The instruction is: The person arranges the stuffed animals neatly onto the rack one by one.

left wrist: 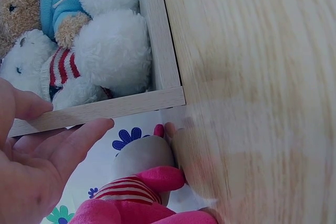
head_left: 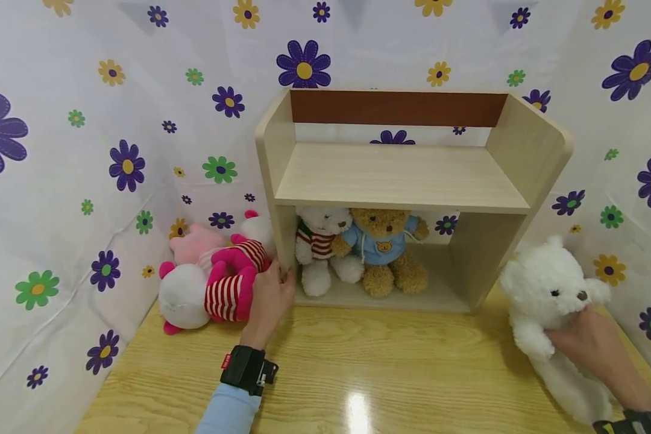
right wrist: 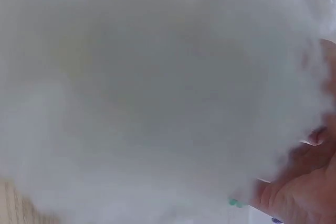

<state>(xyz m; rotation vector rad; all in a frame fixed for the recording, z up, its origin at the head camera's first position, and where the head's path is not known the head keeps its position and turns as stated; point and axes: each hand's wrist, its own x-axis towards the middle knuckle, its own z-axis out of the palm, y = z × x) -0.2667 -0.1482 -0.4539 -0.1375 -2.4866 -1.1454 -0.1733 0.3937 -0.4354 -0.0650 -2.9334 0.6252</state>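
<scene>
My left hand (head_left: 271, 298) pinches the front edge of the left side panel of a small wooden shelf (head_left: 401, 175). In the left wrist view the thumb lies inside the panel (left wrist: 110, 107) and the fingers outside. At the right, my right hand (head_left: 591, 346) grips a white teddy bear (head_left: 542, 280) around its chest, under the chin. That bear's blurred white fur (right wrist: 157, 93) fills most of the right wrist view. On the lower shelf level sit a white bear in a striped sweater (head_left: 320, 244) and a brown bear in a blue hoodie (head_left: 382, 247), side by side.
Left of the shelf, plush toys lie heaped: a panda in pink and red stripes (head_left: 184, 295), a pink toy (head_left: 192, 244) and another white-headed toy (head_left: 257, 232). A wooden table (head_left: 325, 361) carries everything. Flower-printed cloth (head_left: 195, 120) hangs behind and at both sides.
</scene>
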